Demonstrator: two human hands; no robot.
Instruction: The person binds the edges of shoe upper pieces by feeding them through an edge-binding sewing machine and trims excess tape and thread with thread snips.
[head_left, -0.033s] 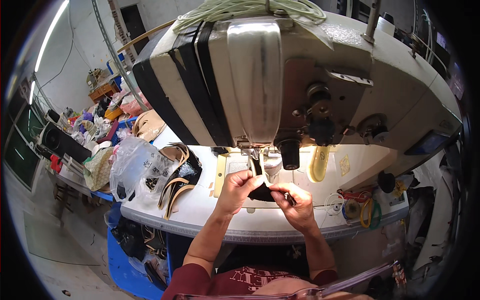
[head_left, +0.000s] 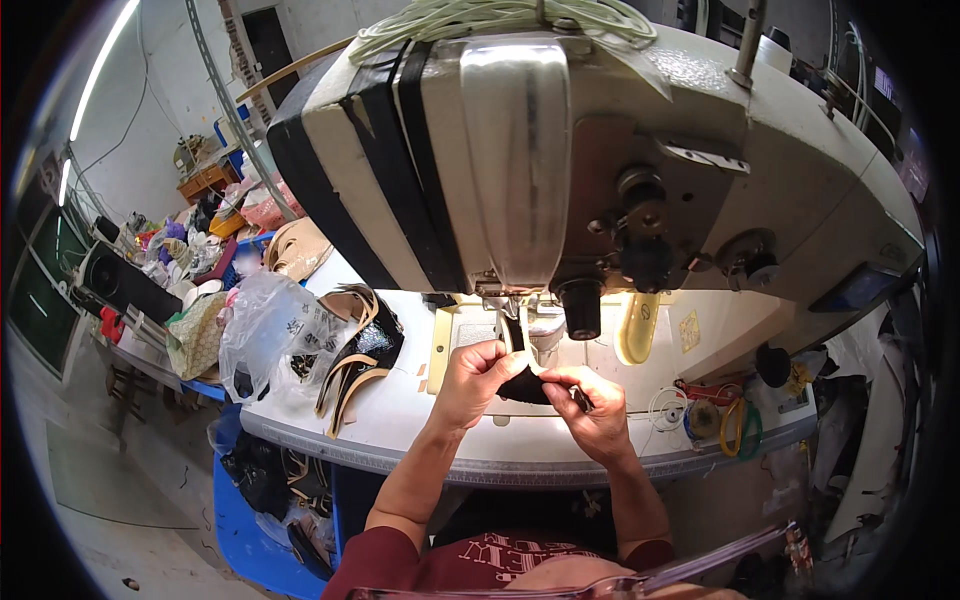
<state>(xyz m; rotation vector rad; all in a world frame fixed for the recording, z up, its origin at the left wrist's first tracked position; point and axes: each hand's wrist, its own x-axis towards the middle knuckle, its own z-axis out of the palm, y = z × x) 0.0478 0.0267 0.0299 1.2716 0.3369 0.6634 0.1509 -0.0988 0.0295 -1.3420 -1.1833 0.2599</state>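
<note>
A black strip-like piece with a cream edge [head_left: 522, 386] runs up to the presser foot [head_left: 511, 305] of a large sewing machine [head_left: 520, 170]. My left hand [head_left: 476, 379] pinches its left side, thumb laid on the pale edge. My right hand [head_left: 590, 405] pinches the right side between thumb and forefinger, close to the left thumb. A small dark thing shows at the curled fingers of the right hand; its kind is unclear. The far end of the piece is partly hidden under the machine head. Lamplight falls on the pale machine bed [head_left: 590, 352] around it.
Left on the table lie black pieces with tan edges [head_left: 355, 372] and a clear plastic bag [head_left: 280, 325]. A blue bin [head_left: 235, 510] with dark pieces stands below. Yellow and green rings [head_left: 738, 425] lie at the right. A ruler-marked edge [head_left: 480, 468] borders the table.
</note>
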